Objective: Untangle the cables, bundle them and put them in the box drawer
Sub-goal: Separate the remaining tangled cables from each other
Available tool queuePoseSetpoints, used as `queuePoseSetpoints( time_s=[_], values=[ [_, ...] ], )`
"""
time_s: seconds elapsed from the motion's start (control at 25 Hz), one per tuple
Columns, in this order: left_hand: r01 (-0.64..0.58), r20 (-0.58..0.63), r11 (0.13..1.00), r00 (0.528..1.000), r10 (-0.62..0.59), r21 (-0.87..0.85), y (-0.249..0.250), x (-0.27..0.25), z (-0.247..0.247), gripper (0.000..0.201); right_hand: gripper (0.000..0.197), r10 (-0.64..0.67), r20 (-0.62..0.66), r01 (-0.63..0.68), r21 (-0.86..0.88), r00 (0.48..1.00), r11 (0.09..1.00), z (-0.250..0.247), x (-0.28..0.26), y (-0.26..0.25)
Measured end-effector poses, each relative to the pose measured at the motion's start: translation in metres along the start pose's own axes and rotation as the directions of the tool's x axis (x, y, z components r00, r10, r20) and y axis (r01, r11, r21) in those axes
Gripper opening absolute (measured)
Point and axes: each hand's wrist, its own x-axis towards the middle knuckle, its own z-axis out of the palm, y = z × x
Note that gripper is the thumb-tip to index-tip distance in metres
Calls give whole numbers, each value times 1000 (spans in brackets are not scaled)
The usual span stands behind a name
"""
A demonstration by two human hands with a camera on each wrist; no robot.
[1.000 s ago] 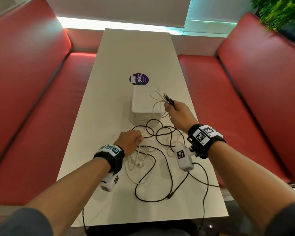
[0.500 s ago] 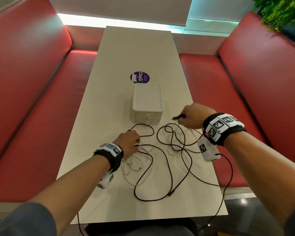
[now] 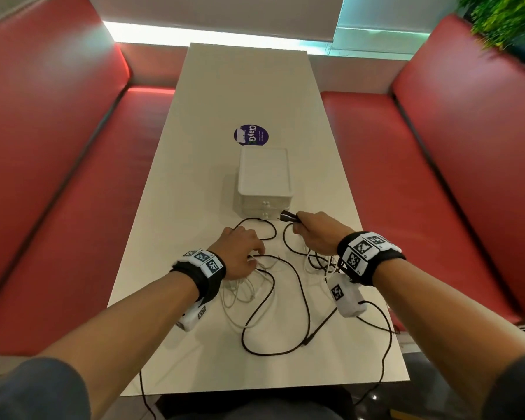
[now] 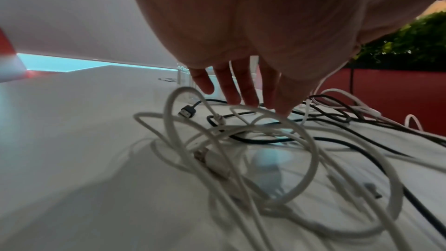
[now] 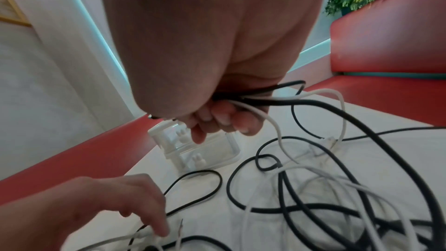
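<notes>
Nearest the person, by the tabletop's (image 3: 194, 122) near edge, a black cable (image 3: 308, 304) makes wide slack loops, and one strand runs off that edge. Just beyond, white cables (image 4: 241, 140) lie coiled over and under the black one, not yet separated. The left hand (image 3: 240, 253) rests on this heap with fingers (image 4: 229, 87) straight and spread, gripping nothing; it seems to be pinning the white loops flat so they do not follow when the other hand pulls. Toward the right edge, the right hand (image 3: 319, 234) is curled tight round a gathered run of black cable with a white strand caught alongside, the plug end (image 3: 288, 216) poking out past the knuckles toward the box. Holding by the plug likely gives a free end to thread back through the knots. Farther along the middle stands the white box drawer (image 3: 264, 174), both drawers closed, nothing stowed. Beyond it lies a round purple sticker (image 3: 251, 135).
</notes>
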Motion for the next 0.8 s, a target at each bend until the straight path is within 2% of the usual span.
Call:
queuePoseSetpoints(
  time_s=[0.12, 0.24, 0.4, 0.52, 0.72, 0.8],
  values=[
    [51, 122, 994, 990, -63, 99, 3, 6, 4, 27, 22, -64, -5, 64, 22, 998, 998, 9, -3, -5],
    [109, 157, 994, 982, -108, 3, 3, 7, 3, 21, 22, -84, 6, 83, 3, 996, 997, 17, -4, -7],
    [116, 153, 978, 984, -89, -175, 4, 6, -13, 24, 21, -67, 6, 67, 8, 998, 998, 20, -5, -9],
    [114, 102, 957, 991, -89, -268, 7, 6, -24, 25, 20, -59, 10, 58, 36, 998, 998, 21, -4, -11],
    [137, 49, 888, 991, -129, -440, 11, 6, -30, 14, 19, -23, 13, 21, 150, 1000, 989, 24, -5, -17],
    [149, 48, 849, 988, -144, -507, 11, 6, -31, 16, 18, -42, 29, 36, 189, 999, 981, 26, -6, -18]
  ],
)
